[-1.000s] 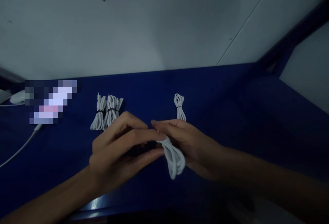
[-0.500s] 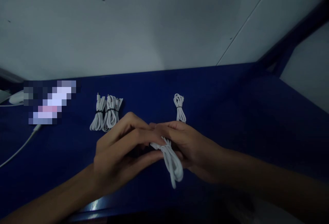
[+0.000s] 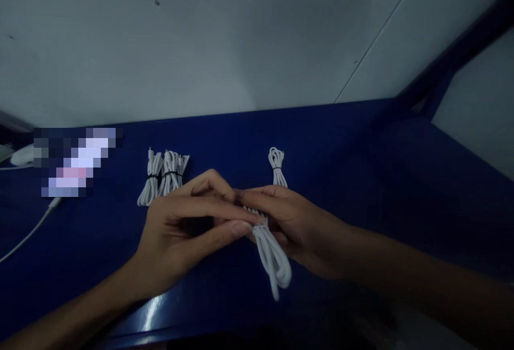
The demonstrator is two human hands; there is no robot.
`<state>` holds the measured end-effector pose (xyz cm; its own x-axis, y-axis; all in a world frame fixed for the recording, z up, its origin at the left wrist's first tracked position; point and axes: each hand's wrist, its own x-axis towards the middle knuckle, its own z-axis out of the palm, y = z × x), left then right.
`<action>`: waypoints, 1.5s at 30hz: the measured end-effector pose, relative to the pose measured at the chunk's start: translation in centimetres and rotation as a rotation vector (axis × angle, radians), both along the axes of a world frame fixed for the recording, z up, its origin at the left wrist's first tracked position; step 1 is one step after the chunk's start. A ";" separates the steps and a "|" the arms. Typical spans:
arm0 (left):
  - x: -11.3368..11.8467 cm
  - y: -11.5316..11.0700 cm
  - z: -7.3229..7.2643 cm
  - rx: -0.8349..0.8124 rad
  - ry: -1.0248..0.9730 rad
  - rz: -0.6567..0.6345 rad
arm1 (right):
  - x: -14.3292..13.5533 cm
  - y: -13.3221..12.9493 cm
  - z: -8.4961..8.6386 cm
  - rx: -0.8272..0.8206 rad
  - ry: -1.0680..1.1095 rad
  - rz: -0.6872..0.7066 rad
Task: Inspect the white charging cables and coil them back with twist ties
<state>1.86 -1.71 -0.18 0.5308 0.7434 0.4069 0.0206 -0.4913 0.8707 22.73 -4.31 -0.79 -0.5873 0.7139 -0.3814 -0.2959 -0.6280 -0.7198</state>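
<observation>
A looped white cable (image 3: 273, 264) is held between my two hands above the blue table, its loops hanging down toward me. My right hand (image 3: 299, 227) closes around the upper part of the bundle from the right. The thumb and index finger of my left hand (image 3: 188, 232) pinch the cable near its middle, where the loops draw together. My fingers hide much of the bundle's upper end. Beyond my right hand lies another white cable bundle (image 3: 277, 167), bound with a dark tie, its lower end covered by the hand.
Several white cable bundles (image 3: 150, 181) with black ties lie together beyond my left hand. At the left, a pixelated bright device (image 3: 82, 162) has a white cord (image 3: 34, 238) running from it. A pale wall (image 3: 201, 45) rises behind the blue table (image 3: 225, 136).
My left thumb has come up onto the cable and its index finger has straightened across it. The gathered part of the bundle shows more clearly. My right hand has barely moved.
</observation>
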 end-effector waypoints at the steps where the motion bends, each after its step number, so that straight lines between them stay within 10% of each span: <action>1: 0.0 0.1 -0.1 -0.024 -0.008 -0.007 | 0.0 0.0 0.1 -0.001 -0.001 0.004; 23: -0.4 0.5 -0.3 -0.232 -0.027 -0.116 | -0.2 -0.4 -0.1 -0.005 0.029 0.053; 45: 0.3 -1.0 -0.8 0.311 0.116 0.061 | -0.5 -0.4 0.4 -0.157 -0.097 -0.088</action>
